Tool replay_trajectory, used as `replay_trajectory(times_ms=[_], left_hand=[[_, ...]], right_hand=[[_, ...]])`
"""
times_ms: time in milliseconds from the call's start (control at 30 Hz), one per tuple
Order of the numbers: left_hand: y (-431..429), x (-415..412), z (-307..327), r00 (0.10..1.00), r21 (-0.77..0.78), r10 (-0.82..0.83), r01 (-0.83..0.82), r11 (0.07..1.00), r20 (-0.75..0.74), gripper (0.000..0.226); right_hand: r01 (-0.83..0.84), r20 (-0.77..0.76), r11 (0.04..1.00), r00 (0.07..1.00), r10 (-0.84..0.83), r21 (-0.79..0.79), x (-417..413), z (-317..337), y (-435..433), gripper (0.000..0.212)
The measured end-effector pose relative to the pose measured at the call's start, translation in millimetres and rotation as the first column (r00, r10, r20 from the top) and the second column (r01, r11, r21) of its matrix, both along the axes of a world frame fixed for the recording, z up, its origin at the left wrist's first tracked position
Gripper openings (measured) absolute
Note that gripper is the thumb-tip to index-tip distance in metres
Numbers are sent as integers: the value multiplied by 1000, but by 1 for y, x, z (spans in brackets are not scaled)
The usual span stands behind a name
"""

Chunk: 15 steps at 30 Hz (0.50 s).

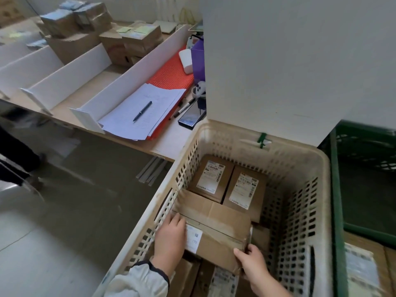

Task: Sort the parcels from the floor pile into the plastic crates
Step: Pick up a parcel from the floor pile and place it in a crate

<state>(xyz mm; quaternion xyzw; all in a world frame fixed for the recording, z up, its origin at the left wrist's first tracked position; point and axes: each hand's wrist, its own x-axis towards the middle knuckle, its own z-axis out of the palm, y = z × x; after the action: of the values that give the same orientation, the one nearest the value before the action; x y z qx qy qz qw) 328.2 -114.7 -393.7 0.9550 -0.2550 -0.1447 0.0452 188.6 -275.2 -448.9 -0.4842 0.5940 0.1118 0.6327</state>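
A taped brown cardboard parcel with a white label sits inside the cream plastic crate, on top of other parcels. My left hand lies on the parcel's left end, over part of its label, fingers curved round the edge. My right hand grips the parcel's near right corner. Two labelled brown parcels lie side by side deeper in the crate. More parcels show under my hands, partly hidden.
A green crate holding a labelled parcel stands to the right. A wooden table on the left carries white dividers, papers with a pen, a phone and stacked boxes. Grey floor lies left, a person's legs at the far left edge.
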Motion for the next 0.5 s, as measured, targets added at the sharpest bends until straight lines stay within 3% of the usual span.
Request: replay_trajectory(times_ms=[267,500], left_hand=[[11,7,-12,990,-82,47,-58,995,-130,44],[7,7,6,982,-30,-15,10,999,-189,44]], right_hand=[[-50,3,995,999,50,-89,-3,-6,2,55],[26,86,999,996,-28,22,-7,37,-4,61]])
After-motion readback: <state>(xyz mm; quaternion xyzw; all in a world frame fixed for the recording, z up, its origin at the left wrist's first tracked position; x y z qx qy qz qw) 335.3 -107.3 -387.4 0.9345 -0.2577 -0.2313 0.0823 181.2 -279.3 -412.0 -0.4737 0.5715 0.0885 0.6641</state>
